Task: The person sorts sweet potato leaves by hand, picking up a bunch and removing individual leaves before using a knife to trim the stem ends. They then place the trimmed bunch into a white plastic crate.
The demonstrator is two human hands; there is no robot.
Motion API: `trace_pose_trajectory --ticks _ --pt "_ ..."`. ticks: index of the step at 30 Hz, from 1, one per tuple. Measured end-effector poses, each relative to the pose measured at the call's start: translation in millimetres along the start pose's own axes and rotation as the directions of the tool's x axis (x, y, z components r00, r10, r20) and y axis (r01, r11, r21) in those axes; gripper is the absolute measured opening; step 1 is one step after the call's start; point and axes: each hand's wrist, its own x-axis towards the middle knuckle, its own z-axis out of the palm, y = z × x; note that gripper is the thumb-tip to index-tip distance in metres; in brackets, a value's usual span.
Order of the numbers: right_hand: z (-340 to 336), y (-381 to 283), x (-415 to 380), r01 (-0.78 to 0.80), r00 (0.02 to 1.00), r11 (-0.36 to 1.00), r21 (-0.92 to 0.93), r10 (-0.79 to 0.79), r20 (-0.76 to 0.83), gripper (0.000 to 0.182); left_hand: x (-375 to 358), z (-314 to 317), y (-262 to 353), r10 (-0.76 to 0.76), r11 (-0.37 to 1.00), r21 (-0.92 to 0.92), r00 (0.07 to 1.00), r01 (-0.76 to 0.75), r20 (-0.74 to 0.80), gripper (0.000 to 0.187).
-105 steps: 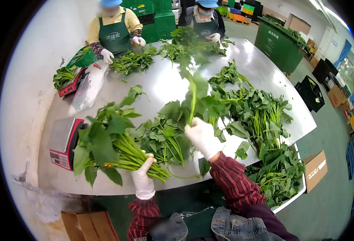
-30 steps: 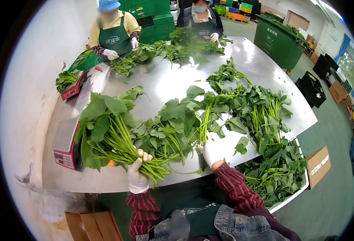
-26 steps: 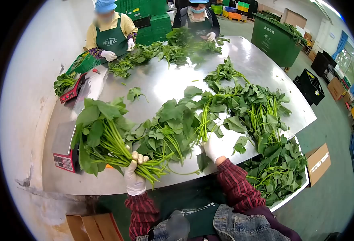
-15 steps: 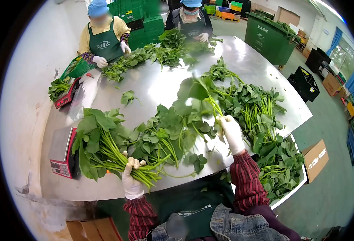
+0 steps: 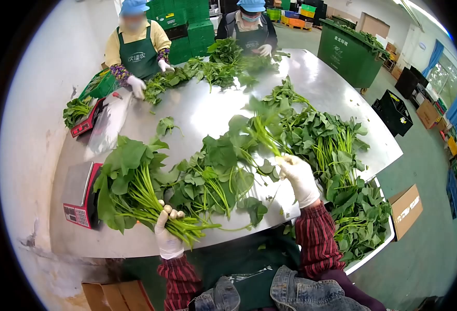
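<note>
My gloved left hand (image 5: 168,229) is closed around the stems of a big bunch of leafy greens (image 5: 135,184), its leaves pointing up and to the left above the table's near edge. In my gloved right hand (image 5: 297,177) I pinch a few leafy green stems (image 5: 268,136); their upper leaves are blurred. Between my hands a loose pile of greens (image 5: 207,173) lies on the metal table (image 5: 197,111). Just beyond my right hand a thicker heap of greens (image 5: 327,135) has its stems lying roughly side by side.
A red scale (image 5: 86,194) stands at the left, another scale (image 5: 88,122) with greens behind it. At lower right is a white crate (image 5: 389,230) full of greens. Two co-workers (image 5: 137,57) in aprons stand across the table. A green bin (image 5: 348,54) stands beyond.
My right hand has turned slightly, and the stems in it have swung lower and to the left. My left hand keeps its bunch, now a little more upright. One co-worker's hand has reached over the table.
</note>
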Motion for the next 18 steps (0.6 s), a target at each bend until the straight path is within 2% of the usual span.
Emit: trace_pose_trajectory --ticks 1,2,3,5,6,9,11,13,14,16,17,18 --pt "4.4 3.8 -3.0 -0.045 0.997 0.998 0.051 0.041 0.066 0.023 -0.9 -0.1 -1.0 0.004 1.000 0.003 1.000 -0.004 -0.007 0.029" --pt "11.0 8.1 -7.8 -0.015 0.997 1.000 0.027 0.013 0.079 0.021 -0.3 0.7 -3.0 0.011 0.999 0.033 0.999 -0.010 -0.033 0.029" --pt "24.2 1.6 -18.7 0.031 0.999 0.999 -0.014 -0.030 0.044 0.018 1.0 3.0 -4.8 0.021 0.998 0.063 0.998 -0.018 -0.056 0.030" --pt "44.3 5.7 -31.7 0.024 1.000 0.998 -0.051 -0.024 0.009 0.017 -0.7 14.6 -6.7 0.019 0.992 0.124 0.995 -0.007 -0.097 0.031" --pt "51.3 9.2 -36.8 0.001 1.000 0.992 -0.129 -0.001 -0.002 0.017 -0.8 17.5 -9.8 -0.011 0.993 0.119 0.991 0.026 -0.131 0.030" --pt "73.7 22.5 -55.4 0.125 0.992 0.972 -0.200 -0.118 0.050 0.017 -0.4 20.9 -21.9 -0.070 0.973 0.198 0.969 0.119 -0.236 0.030" --pt "82.7 25.9 -67.1 0.235 0.969 0.904 -0.356 -0.190 0.158 0.015 -0.5 29.7 -29.7 -0.098 0.945 0.272 0.949 0.184 -0.300 0.027" --pt "85.0 39.4 -72.1 0.389 0.918 0.801 -0.455 -0.298 0.260 0.014 6.1 25.8 -35.4 -0.112 0.926 0.318 0.952 0.204 -0.283 0.027" --pt "83.2 42.4 -72.4 0.394 0.915 0.803 -0.448 -0.297 0.273 0.014 10.1 25.5 -36.0 -0.125 0.931 0.302 0.958 0.203 -0.260 0.028" --pt "81.1 39.9 -72.8 0.709 0.704 0.530 -0.466 -0.491 0.513 0.014 14.6 28.7 -34.0 -0.136 0.923 0.317 0.956 0.218 -0.262 0.029" --pt "80.3 36.6 -73.7 0.709 0.704 0.531 -0.465 -0.492 0.512 0.014 15.9 30.1 -33.2 -0.144 0.915 0.334 0.955 0.228 -0.259 0.031" --pt "80.5 27.3 -75.9 0.768 0.636 0.459 -0.446 -0.471 0.611 0.018 17.0 27.5 -32.8 -0.146 0.914 0.335 0.955 0.230 -0.260 0.031"
